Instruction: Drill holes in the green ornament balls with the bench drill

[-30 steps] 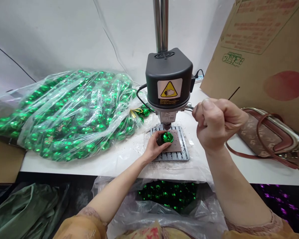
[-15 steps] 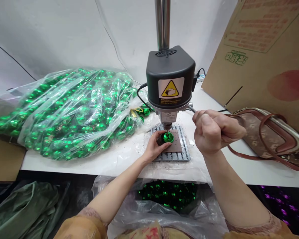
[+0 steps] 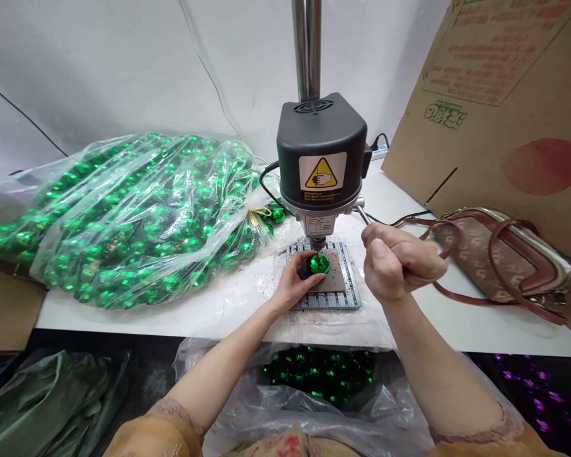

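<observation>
My left hand [image 3: 297, 279] pinches a shiny green faceted ball [image 3: 320, 263] between thumb and forefinger. The ball rests on a brown board [image 3: 335, 281] lying on the slotted metal base [image 3: 354, 295] of a small drill press [image 3: 321, 149]. The press's chuck [image 3: 318, 242] is right above the ball, and the bit reaches its top. To the right, my right hand [image 3: 397, 261] is closed in a fist around the feed lever [image 3: 364, 214] of the press; most of the lever's end is hidden in the fingers.
A clear plastic bag [image 3: 209, 244] full of green balls lies on the white table [image 3: 99, 317] at left. A patterned handbag [image 3: 480, 254] and a cardboard box [image 3: 490, 139] stand at right. More green balls [image 3: 318, 374] sit in plastic below the table edge.
My right hand has drawn the lever a little downward and left, and the drill chuck sits slightly lower over the ball. My left hand keeps its hold. The view has shifted slightly.
</observation>
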### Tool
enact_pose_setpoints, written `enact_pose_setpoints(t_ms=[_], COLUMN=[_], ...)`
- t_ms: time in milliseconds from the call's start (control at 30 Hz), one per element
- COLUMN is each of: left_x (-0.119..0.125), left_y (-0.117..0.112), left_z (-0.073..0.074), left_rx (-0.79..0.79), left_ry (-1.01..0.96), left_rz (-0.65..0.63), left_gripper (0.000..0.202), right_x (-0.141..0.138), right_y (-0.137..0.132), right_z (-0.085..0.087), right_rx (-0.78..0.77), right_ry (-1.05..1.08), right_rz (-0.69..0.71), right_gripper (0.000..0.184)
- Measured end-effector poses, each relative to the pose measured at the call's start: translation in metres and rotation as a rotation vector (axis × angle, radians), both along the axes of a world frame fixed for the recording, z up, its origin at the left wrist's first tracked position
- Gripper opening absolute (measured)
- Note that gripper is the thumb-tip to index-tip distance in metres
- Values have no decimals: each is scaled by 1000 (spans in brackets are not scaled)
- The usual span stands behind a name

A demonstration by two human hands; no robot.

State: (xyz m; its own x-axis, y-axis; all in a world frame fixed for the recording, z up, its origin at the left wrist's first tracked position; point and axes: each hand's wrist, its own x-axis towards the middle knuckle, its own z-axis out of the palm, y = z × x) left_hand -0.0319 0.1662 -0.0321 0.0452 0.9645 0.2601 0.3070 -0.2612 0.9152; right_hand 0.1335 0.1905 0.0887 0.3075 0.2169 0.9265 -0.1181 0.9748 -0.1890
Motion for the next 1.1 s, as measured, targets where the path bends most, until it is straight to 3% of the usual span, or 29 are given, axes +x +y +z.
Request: enact_pose_setpoints(t_ms=[100,300,400,467,533,600,700,767,833,900,933,1033,1100], left_x=[1,8,8,6,6,5,5,2,-5,-17,-25,-48,-59], left_y=[-1,-11,-28,-46,-69,-94,-123,-129,-118,-88,-66,13,61], left_z=[4,9,17,25,33,35,27,19,16,21,26,43,51], left_rx=[-13,68,126,203,295,364,507,635,717,690,624,310,86], left_ry=[16,26,137,209,268,396,746,863,796,676,645,732,826], left_rz=[12,143,271,280,125,-128,-418,-518,-526,-399,-300,75,217], left_gripper=[52,46,42,39,37,38,41,43,42,27,19,22,21], right_x=[-1,0,1,0,-1,-3,-4,-4,-4,-3,-3,-4,-4], right_y=[-5,-5,1,5,8,9,10,10,10,11,11,11,11], right_z=[9,62,79,86,91,94,95,95,94,93,93,93,94], right_rx=[-71,-448,-530,-580,-619,-629,-626,-625,-613,-606,-605,-608,-604], right_ry=[10,26,5,19,35,49,67,70,67,63,64,81,94], right_rz=[-7,6,17,45,80,105,108,93,74,67,67,79,82], right_gripper=[47,46,44,43,41,41,43,42,41,40,40,41,40])
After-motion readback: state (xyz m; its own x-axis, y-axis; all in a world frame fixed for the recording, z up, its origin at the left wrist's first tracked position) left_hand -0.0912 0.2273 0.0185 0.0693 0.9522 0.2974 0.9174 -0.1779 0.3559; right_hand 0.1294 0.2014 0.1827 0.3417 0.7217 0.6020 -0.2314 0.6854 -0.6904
